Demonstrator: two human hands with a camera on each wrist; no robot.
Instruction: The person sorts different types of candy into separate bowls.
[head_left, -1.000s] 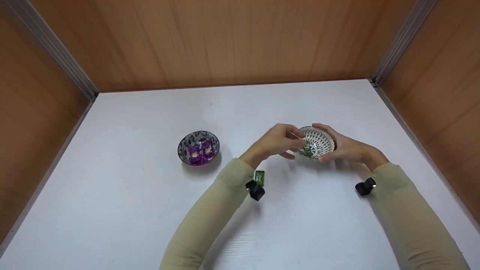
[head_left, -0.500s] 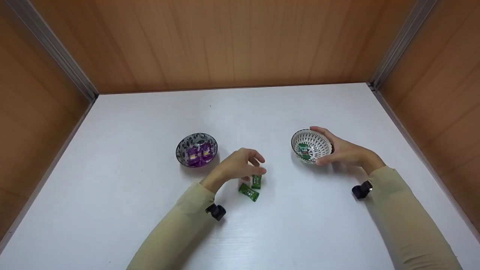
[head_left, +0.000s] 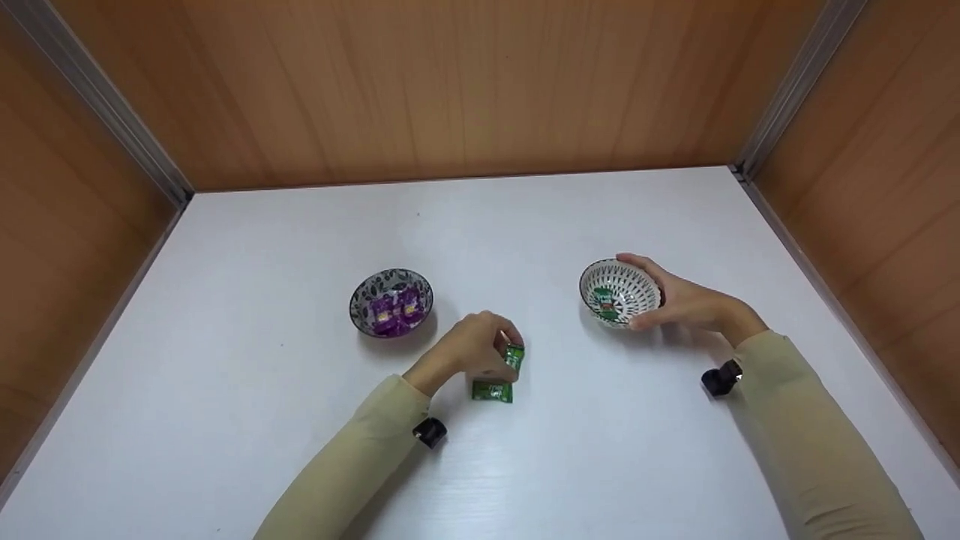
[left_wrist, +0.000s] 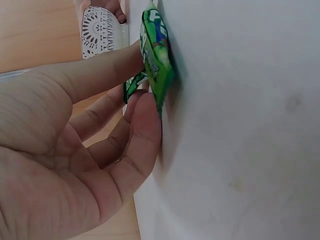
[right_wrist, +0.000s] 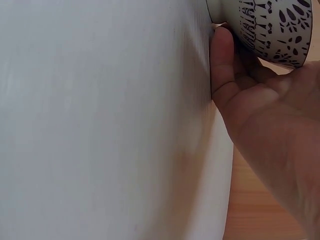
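My left hand [head_left: 480,349] is low over the table, with thumb and fingertips curled around a small green-wrapped candy [head_left: 515,355]. A second green candy [head_left: 492,391] lies just below that hand; in the left wrist view this nearer candy [left_wrist: 157,57] overlaps the fingertips. My right hand [head_left: 686,304] grips the right side of a white bowl [head_left: 637,285] with a dark pattern, thumb at the near side and fingers at the far side. Green candy [head_left: 604,304] lies inside the bowl. In the right wrist view the fingers reach under the patterned wall of the bowl [right_wrist: 270,30].
A dark-patterned bowl [head_left: 367,289] holding purple-wrapped candies [head_left: 397,311] stands left of my left hand. The white table [head_left: 300,420] is bounded by wooden panels [head_left: 450,90] at the back and both sides.
My left hand has come back from the white bowl to the green candies and closed around one. Both loose candies have turned slightly. The right hand stays at the white bowl, now tilted less.
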